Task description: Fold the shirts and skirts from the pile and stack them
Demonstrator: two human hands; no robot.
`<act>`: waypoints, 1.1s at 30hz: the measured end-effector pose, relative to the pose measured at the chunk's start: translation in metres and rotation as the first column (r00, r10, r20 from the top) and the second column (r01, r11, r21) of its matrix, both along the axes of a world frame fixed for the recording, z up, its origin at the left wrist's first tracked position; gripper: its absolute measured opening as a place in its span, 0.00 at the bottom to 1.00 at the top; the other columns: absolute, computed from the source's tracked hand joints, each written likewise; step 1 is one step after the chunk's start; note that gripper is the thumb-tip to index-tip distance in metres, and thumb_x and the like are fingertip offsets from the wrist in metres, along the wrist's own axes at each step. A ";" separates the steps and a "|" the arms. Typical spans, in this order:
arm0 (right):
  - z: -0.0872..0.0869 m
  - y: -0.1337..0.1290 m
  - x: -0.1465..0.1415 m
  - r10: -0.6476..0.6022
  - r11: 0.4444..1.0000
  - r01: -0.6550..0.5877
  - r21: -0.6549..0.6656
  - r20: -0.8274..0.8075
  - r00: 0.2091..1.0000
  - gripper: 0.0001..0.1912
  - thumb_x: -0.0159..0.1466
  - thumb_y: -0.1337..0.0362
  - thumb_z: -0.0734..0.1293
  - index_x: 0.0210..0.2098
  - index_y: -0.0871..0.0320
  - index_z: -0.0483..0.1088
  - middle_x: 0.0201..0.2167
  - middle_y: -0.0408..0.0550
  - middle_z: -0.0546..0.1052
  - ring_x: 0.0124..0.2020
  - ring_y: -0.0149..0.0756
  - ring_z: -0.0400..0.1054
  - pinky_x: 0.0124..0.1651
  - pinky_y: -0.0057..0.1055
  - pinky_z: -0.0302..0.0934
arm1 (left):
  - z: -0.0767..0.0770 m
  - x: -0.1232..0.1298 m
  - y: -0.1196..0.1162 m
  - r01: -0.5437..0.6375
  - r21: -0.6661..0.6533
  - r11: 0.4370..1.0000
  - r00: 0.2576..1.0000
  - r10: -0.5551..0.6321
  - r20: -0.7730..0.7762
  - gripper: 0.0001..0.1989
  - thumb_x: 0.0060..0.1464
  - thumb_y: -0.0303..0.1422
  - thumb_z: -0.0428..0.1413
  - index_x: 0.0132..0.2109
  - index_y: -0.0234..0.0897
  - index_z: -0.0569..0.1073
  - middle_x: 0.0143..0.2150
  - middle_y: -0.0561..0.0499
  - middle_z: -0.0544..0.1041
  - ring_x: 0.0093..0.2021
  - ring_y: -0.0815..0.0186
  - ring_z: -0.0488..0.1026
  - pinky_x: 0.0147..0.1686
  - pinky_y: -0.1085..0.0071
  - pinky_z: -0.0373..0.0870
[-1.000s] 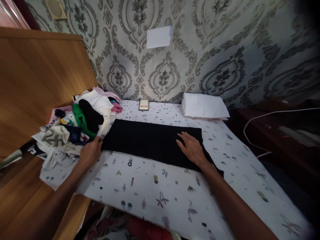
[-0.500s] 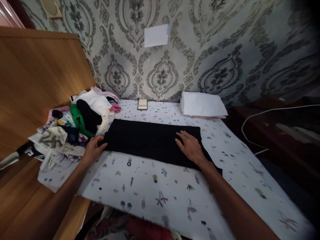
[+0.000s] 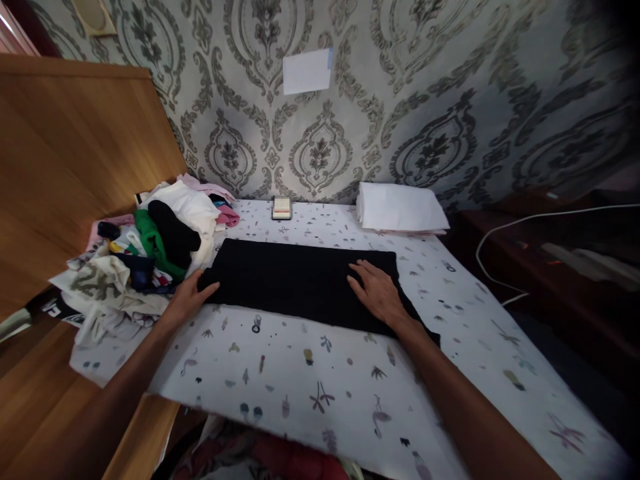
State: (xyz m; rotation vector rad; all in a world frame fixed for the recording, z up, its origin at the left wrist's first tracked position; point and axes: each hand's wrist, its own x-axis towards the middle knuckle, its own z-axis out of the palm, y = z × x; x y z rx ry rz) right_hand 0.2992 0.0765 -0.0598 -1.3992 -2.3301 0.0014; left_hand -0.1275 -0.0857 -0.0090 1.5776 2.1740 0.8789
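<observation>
A black garment (image 3: pixel 290 280), folded into a long flat strip, lies across the printed sheet (image 3: pixel 280 387); its exact kind does not show. At its left end rests my left hand (image 3: pixel 189 293), thumb spread away from the fingers on the cloth. My right hand (image 3: pixel 375 290) lies flat on the right part of the garment, fingers apart and pointing up and left. Beyond my right wrist, a corner of the black cloth sticks out toward the lower right.
Left of the garment is a heap of crumpled clothes (image 3: pixel 150 247) against a wooden panel (image 3: pixel 90 140). Near the patterned wall lie a small framed card (image 3: pixel 282 208) and a folded white cloth (image 3: pixel 403 208). A white cable (image 3: pixel 550 217) runs along the right side.
My left thumb has moved slightly right, spreading over the garment's left end. My right hand stays in place on the cloth. The whole view has shifted a little.
</observation>
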 end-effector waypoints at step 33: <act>0.009 -0.005 -0.001 0.008 1.000 -0.008 -0.026 0.000 1.000 0.24 0.70 0.56 0.55 0.58 0.60 0.70 0.62 0.59 0.70 0.66 0.49 0.60 0.64 0.51 0.56 | 0.034 -0.014 0.012 0.114 -0.149 0.982 0.911 -0.043 0.411 0.37 0.33 0.49 0.69 0.52 0.42 0.72 0.48 0.46 0.77 0.51 0.53 0.74 0.46 0.63 0.72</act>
